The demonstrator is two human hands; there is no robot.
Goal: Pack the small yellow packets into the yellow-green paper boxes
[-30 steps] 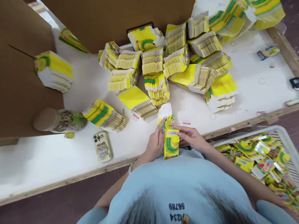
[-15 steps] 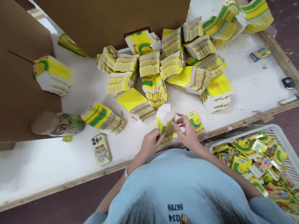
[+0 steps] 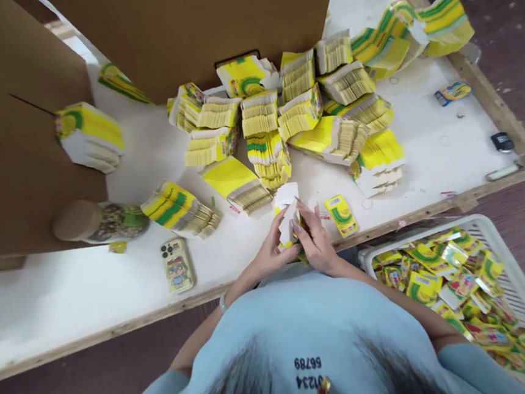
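Between my two hands, near the table's front edge, is a small yellow and white carton (image 3: 289, 223), its white side turned up. My left hand (image 3: 272, 252) grips it from the left, the thumb low against it. From the right my right hand (image 3: 317, 241) closes on the same carton, fingers bent over its edge. Part of the carton is hidden by the fingers. Just beyond it a white flap (image 3: 287, 193) shows; I cannot tell whether it belongs to the held carton. A yellow and green carton (image 3: 341, 216) lies on the table right of my right hand.
Bundles of folded yellow cartons (image 3: 263, 114) cover the table's middle. At left are a phone (image 3: 177, 266), a jar (image 3: 104, 221) and brown cardboard panels (image 3: 166, 35). A white basket (image 3: 494, 226) of yellow packs stands at lower right. A blue box (image 3: 454, 93) lies far right.
My hands have come closer together around the carton, which has turned from its yellow face to a white side. My right hand has moved slightly left, uncovering more of the carton lying beside it.
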